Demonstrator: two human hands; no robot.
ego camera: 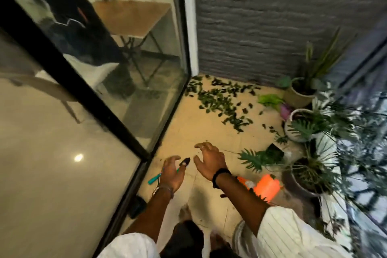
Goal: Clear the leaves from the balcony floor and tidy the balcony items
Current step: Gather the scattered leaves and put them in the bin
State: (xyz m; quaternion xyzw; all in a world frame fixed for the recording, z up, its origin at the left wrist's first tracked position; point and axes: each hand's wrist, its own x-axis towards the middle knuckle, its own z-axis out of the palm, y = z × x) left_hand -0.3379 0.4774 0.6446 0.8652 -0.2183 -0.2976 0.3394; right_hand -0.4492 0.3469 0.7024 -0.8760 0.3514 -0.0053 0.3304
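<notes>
Dark green leaves (pixel 219 100) lie scattered over the beige balcony floor (pixel 192 123), thickest near the far grey wall. My left hand (pixel 172 170) hovers above the floor with loosely curled fingers and holds nothing; under it lies a small trowel (pixel 155 178) with a teal handle and dark blade. My right hand (pixel 209 160) hangs beside it, fingers spread and slightly bent, also holding nothing. A small black pot with a green plant (pixel 270 154) lies tipped on its side to the right of my right hand. An orange spray bottle (pixel 267 186) lies on the floor under my right forearm.
Potted plants line the right side: a beige pot (pixel 297 96), a white pot (pixel 293 121), a dark pot (pixel 301 176). A purple pot with bright green leaves (pixel 278 104) lies tipped over. A glass sliding door (pixel 125 81) with black frame bounds the left.
</notes>
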